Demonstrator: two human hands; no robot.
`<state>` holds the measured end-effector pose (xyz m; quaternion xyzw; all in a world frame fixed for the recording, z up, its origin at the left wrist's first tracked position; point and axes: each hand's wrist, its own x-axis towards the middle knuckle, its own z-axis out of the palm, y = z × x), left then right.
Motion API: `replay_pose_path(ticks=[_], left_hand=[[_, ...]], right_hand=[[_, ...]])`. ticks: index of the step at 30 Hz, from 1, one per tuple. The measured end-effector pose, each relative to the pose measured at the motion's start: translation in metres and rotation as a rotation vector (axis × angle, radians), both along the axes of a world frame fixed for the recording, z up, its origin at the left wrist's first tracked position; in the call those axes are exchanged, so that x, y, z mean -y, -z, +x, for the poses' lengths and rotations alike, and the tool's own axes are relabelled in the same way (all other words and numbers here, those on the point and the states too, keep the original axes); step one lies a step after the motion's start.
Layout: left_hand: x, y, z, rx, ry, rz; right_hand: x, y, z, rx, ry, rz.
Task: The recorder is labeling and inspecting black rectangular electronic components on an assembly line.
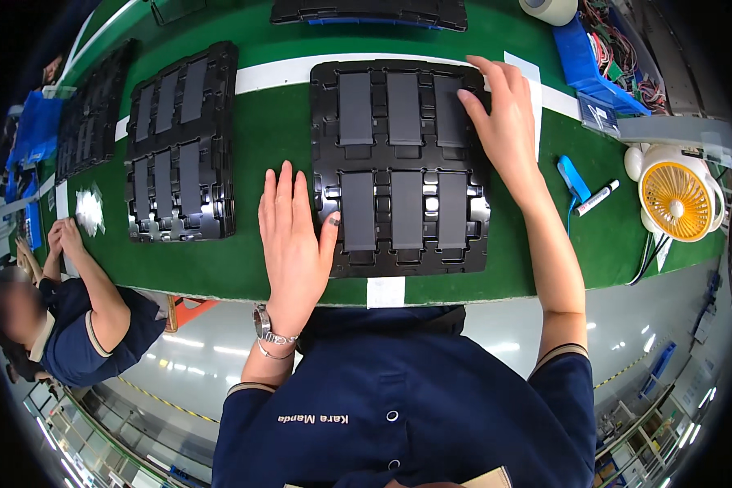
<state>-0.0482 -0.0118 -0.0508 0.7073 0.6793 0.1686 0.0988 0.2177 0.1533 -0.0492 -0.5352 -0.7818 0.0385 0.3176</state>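
From my end, the green desk (281,122) fills most of the view, and the near tray (431,264) lies on it squarely in front of me, presumably so both hands can reach its sides. A second tray (171,140) lies to its left, apart from it, which leaves room for my left hand between them. The blue bin (573,69) and the fan (677,199) are off to the right, probably to free the middle.

My left hand (291,252) is open, fingers straight, with the thumb against or just over the near tray's left edge, perhaps to steady it. My right hand (500,114) is half-open at the upper right corner, thumb over one slab and forefinger by the top edge; I cannot tell whether it presses.

Six dark slabs (407,199) lie in the near tray, in two rows of three; its moulded pockets seem meant to space them. Smallest, the marker (598,198) lies right of the near tray, within reach.
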Motion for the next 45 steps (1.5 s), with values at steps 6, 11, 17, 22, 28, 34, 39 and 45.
replay_pose_path(ticks=[6,11,17,22,28,34,39,45], left_hand=[[-0.002,0.000,0.008,0.066,0.014,0.027],[-0.009,-0.009,0.020,0.486,-0.015,-0.041],[-0.009,-0.012,0.032,1.139,-0.079,-0.030],[-0.002,-0.045,-0.011,1.410,-0.290,-0.173],[0.038,-0.039,-0.125,1.427,-0.525,0.156],[0.009,-0.044,-0.223,1.357,-0.400,0.133],[-0.019,-0.029,-0.284,0.767,-0.448,0.081],[-0.042,-0.006,-0.302,0.008,-0.297,0.239]], right_hand=[[0.043,-0.011,0.010,0.121,0.082,-0.077],[0.054,0.001,0.013,0.135,0.116,-0.107],[0.053,-0.001,0.016,0.125,0.115,-0.098],[0.057,-0.010,0.019,-0.075,0.066,-0.186],[0.059,-0.013,0.022,-0.226,0.047,-0.251],[0.058,-0.004,0.016,-0.210,-0.021,-0.287],[0.056,-0.004,0.017,-0.232,-0.013,-0.285],[0.054,-0.002,0.019,-0.193,-0.033,-0.289]])
